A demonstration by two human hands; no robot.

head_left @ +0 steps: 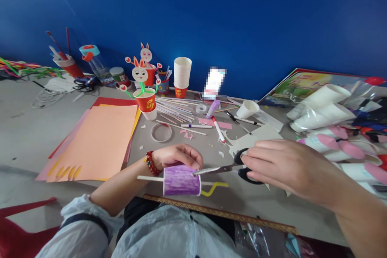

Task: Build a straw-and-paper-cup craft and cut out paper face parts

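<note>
My left hand (179,156) is closed on a purple-coloured paper cup (181,181) lying on its side, held above the front of the table. A white stick (149,178) pokes out of the cup's left end, and a bent yellow strip (213,189) sticks out at its right end. My right hand (272,165) grips the black handles of a pair of scissors (225,168). Their blade tips touch the cup near its right rim, close to my left fingertips. Whether the tips go into the paper cannot be made out.
Stacked coloured paper (96,137) lies left. Behind stand rabbit-faced cups (146,102), a paper cup stack (182,72) and a white cup (248,109). Thin sticks (175,109), a tape roll (161,132), markers (218,129) and paper scraps (256,137) lie mid-table. Bagged cups (323,109) are at right.
</note>
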